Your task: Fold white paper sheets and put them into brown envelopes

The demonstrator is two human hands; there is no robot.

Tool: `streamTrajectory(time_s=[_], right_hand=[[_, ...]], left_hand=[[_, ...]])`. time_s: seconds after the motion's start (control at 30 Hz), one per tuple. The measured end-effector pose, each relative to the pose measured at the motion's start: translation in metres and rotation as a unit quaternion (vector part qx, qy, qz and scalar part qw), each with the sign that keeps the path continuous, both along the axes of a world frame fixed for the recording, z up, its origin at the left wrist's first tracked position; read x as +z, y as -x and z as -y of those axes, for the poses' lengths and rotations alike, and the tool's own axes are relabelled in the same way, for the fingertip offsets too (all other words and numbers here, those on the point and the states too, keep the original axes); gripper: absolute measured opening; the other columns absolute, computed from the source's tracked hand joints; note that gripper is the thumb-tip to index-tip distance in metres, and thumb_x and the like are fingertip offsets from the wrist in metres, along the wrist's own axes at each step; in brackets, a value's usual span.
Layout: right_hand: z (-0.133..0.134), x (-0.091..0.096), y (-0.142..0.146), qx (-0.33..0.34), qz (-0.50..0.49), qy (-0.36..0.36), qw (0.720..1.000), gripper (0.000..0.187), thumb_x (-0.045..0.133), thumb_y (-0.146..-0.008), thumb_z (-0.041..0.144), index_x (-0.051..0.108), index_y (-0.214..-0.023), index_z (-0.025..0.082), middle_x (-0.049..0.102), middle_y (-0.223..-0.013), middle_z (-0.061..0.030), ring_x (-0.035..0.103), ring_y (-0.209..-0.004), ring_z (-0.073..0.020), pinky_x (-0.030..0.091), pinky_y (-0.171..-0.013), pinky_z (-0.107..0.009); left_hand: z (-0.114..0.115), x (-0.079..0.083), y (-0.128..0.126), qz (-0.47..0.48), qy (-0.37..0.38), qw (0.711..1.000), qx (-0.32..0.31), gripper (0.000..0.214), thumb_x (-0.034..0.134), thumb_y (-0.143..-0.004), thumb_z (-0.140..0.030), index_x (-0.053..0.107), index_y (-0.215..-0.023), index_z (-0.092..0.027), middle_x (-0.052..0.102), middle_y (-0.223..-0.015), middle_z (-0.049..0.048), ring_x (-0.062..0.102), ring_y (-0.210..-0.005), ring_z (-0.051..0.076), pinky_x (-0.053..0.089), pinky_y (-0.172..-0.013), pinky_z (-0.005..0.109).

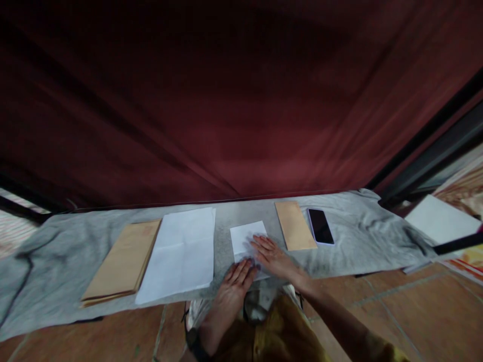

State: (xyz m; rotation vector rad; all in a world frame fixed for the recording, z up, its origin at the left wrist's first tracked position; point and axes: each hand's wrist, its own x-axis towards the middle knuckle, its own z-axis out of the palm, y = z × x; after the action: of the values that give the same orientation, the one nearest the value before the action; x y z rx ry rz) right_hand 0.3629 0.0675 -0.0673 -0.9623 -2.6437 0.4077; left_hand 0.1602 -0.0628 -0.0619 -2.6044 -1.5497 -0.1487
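Over to the middle of the grey cloth [354, 246], straight to the small white sheet [242, 242]; lying flat there, partly covered by both hands; resting on its near left part with the left hand [231, 292], palm down, fingers straight and close together; bearing on its right side with the right hand [274, 260], flattened too, reaching across at a slant with fingers extended, a little blurred; very near each other at the fingertips, too blurred to tell whether touching; too hidden under the fingers, as well, to make out any fold.

Out to the left now, to the large white paper [179, 254], spread flat with faint creases; right beside it, farther left, to a stack of tan paper [123, 261], layered at the near edge; across to the right, past the right hand, to a single tan paper piece [296, 225], lying at a slight tilt; just beside that, to a phone [321, 227], dark-screened and pale-edged, face up.

Behind it all, up to a deep red curtain [241, 110]; below, down to tiled floor [400, 301] and mustard clothing [281, 324]; on the left wrist, to a dark band [195, 344].
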Motion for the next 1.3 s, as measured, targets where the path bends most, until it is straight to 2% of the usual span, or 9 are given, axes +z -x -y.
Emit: streamTrajectory(time_s=[0.17,0.33,0.5,0.73,0.87,0.97,1.07,1.17,1.3], right_hand=[[0.044,-0.003,-0.037,0.043,0.035,0.03,0.998,0.049,0.051,-0.103,0.036,0.048,-0.151,0.024,0.039,-0.162,-0.0084,0.036,-0.149,-0.0237,0.03,-0.124,-0.05],[0.058,-0.002,-0.048,0.057,0.063,0.029,0.996,0.066,0.058,-0.099,0.038,0.034,-0.158,0.023,0.03,-0.166,-0.0112,0.029,-0.153,-0.0263,0.024,-0.126,-0.052],[0.065,-0.004,-0.041,0.066,0.057,0.013,0.996,0.071,0.061,-0.096,0.035,0.031,-0.16,0.026,0.028,-0.167,-0.0099,0.027,-0.153,-0.0264,0.021,-0.126,-0.054],[0.057,-0.003,-0.036,0.027,0.038,0.005,0.999,0.05,0.05,-0.101,0.022,0.048,-0.151,0.024,0.041,-0.161,-0.0086,0.036,-0.149,-0.0225,0.026,-0.125,-0.05],[0.052,-0.002,-0.038,0.016,0.032,0.017,0.999,0.053,0.05,-0.098,0.018,0.049,-0.15,0.024,0.042,-0.16,-0.0084,0.037,-0.149,-0.0226,0.026,-0.125,-0.05],[0.052,-0.001,-0.039,0.023,0.027,0.02,0.999,0.055,0.051,-0.097,0.019,0.047,-0.152,0.024,0.041,-0.161,-0.0087,0.037,-0.149,-0.0227,0.026,-0.125,-0.05],[0.053,0.0,-0.039,0.027,0.027,0.019,0.999,0.056,0.051,-0.097,0.019,0.046,-0.152,0.025,0.039,-0.162,-0.0081,0.038,-0.148,-0.0224,0.025,-0.125,-0.049],[0.055,-0.001,-0.037,0.02,0.022,0.012,0.999,0.055,0.052,-0.095,0.018,0.049,-0.15,0.022,0.045,-0.158,-0.0098,0.04,-0.147,-0.0234,0.025,-0.126,-0.049],[0.056,-0.006,-0.034,0.011,0.008,-0.01,1.0,0.052,0.055,-0.093,0.018,0.054,-0.146,0.019,0.056,-0.149,-0.012,0.045,-0.144,-0.0244,0.027,-0.125,-0.05]], left_hand=[[0.008,0.005,0.006,-0.004,0.018,1.0,-0.016,0.077,0.037,-0.081,0.006,0.043,-0.152,-0.025,0.045,-0.159,0.0054,0.042,-0.146,0.019,0.039,-0.12,0.042],[0.017,-0.002,0.014,-0.003,0.01,1.0,0.007,0.079,0.035,-0.082,0.007,0.039,-0.154,-0.023,0.041,-0.162,0.0063,0.039,-0.148,0.016,0.038,-0.12,0.038],[0.017,-0.013,0.009,-0.018,-0.008,0.999,0.028,0.077,0.034,-0.082,0.005,0.036,-0.156,-0.017,0.042,-0.161,0.0097,0.041,-0.147,0.019,0.037,-0.121,0.04],[0.008,-0.029,0.002,0.009,-0.03,0.997,0.065,0.082,0.03,-0.083,0.005,0.019,-0.162,-0.016,0.036,-0.163,0.013,0.034,-0.151,0.019,0.038,-0.12,0.042],[0.005,-0.03,0.001,0.028,-0.019,0.998,0.055,0.08,0.031,-0.082,0.005,0.029,-0.159,-0.016,0.042,-0.16,0.0127,0.039,-0.148,0.02,0.04,-0.119,0.044],[0.003,-0.021,-0.004,0.083,-0.001,0.994,0.068,0.064,0.036,-0.089,-0.004,0.042,-0.152,-0.017,0.049,-0.155,0.0121,0.046,-0.144,0.021,0.041,-0.118,0.046],[-0.009,-0.008,-0.018,0.148,0.001,0.984,0.096,0.049,0.037,-0.1,-0.018,0.048,-0.148,-0.018,0.052,-0.153,0.0116,0.046,-0.144,0.021,0.042,-0.118,0.045],[-0.037,0.0,-0.038,0.162,-0.014,0.982,0.099,0.048,0.037,-0.104,-0.026,0.044,-0.151,-0.016,0.043,-0.16,0.0126,0.036,-0.15,0.024,0.041,-0.118,0.047],[-0.076,-0.006,-0.053,0.13,-0.027,0.986,0.103,0.05,0.04,-0.104,-0.032,0.043,-0.151,-0.017,0.039,-0.162,0.014,0.031,-0.152,0.029,0.034,-0.121,0.054]])
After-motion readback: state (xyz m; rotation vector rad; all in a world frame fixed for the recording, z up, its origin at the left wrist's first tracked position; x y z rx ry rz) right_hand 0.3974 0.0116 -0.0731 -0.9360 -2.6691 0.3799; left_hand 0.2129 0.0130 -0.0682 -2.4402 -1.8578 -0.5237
